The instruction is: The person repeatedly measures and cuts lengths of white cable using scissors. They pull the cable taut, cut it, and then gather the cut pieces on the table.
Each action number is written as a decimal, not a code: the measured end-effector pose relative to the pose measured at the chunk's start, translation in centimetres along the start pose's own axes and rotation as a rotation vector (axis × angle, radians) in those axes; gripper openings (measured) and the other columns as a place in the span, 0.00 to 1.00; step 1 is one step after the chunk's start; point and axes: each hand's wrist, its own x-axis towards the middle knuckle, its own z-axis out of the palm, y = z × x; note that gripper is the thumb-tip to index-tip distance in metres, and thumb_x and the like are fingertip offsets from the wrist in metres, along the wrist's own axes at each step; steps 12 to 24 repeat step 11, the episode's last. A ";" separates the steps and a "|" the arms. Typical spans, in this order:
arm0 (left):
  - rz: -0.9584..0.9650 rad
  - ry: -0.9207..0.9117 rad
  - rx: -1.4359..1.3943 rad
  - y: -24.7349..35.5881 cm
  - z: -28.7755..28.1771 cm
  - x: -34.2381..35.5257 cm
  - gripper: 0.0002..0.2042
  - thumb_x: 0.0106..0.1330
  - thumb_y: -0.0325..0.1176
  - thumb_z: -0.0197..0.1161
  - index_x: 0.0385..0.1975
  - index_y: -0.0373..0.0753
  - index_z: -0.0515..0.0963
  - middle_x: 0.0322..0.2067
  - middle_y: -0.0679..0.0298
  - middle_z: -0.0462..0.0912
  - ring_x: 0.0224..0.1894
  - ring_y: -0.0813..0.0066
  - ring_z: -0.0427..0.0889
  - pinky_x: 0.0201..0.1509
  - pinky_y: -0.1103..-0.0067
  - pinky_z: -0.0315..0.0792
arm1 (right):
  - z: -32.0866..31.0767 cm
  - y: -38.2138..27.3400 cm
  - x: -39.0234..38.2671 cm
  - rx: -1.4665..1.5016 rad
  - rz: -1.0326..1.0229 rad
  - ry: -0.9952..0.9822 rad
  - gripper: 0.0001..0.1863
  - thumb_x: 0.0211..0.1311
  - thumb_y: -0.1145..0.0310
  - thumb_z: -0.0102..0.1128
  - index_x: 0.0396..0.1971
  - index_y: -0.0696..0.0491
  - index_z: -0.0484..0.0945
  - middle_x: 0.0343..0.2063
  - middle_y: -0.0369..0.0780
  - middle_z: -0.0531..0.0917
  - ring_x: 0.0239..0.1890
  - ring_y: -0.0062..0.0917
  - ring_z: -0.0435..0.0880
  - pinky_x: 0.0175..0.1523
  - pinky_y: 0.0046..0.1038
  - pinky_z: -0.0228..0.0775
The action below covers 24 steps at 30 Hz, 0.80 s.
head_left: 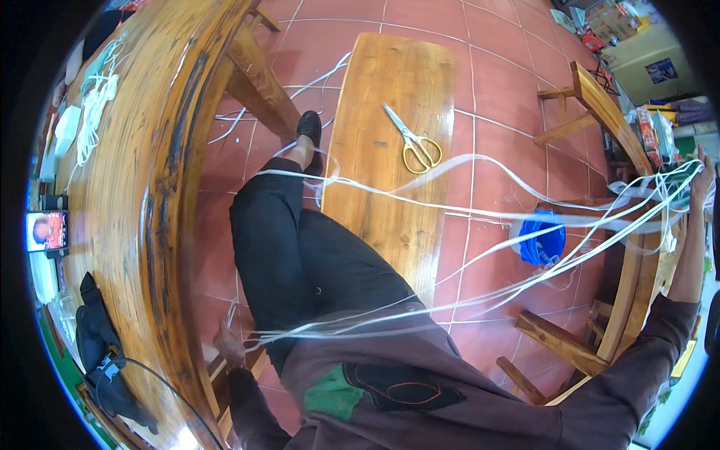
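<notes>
Long white plastic strips [480,294] stretch across my lap between my two hands. At the lower left, my left hand [229,346] is closed on one end of them, low beside the table edge. Far out at the right, my right hand [702,178] is raised and closed on the gathered bunch; its fingers are partly hidden at the picture's rim. One strip runs over my knee and across the bench. Scissors [420,153] with yellow handles lie on the wooden bench [367,94], blades pointing away and touched by neither hand.
A long wooden table [127,202] stands at the left, bearing a white cord bundle [96,112], a small lit screen [46,231] and a black bag [105,367]. A blue bucket [541,238] sits on the red tiled floor. More wooden benches [562,341] stand at the right.
</notes>
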 end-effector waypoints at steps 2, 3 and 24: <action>0.019 0.063 0.099 0.2 -0.6 -1.0 0.15 0.52 0.24 0.52 0.41 0.36 0.71 0.17 0.50 0.73 0.22 0.51 0.75 0.27 0.62 0.67 | 1.0 0.4 -1.8 0.134 0.105 0.116 0.18 0.55 0.68 0.47 0.48 0.48 0.72 0.23 0.46 0.75 0.26 0.27 0.76 0.30 0.28 0.64; -0.023 0.048 0.113 -0.5 0.3 -1.1 0.13 0.53 0.25 0.51 0.40 0.37 0.71 0.18 0.50 0.74 0.22 0.51 0.75 0.27 0.62 0.67 | 0.8 3.3 -2.2 -0.030 0.116 0.051 0.17 0.54 0.67 0.50 0.46 0.49 0.74 0.21 0.44 0.75 0.24 0.25 0.75 0.30 0.28 0.64; -0.188 0.002 -0.052 0.7 0.6 -2.8 0.08 0.61 0.36 0.48 0.33 0.40 0.70 0.19 0.51 0.76 0.24 0.52 0.77 0.27 0.62 0.68 | 2.0 0.9 -6.1 0.421 0.396 0.241 0.18 0.55 0.61 0.49 0.44 0.53 0.73 0.30 0.43 0.79 0.32 0.26 0.78 0.37 0.26 0.69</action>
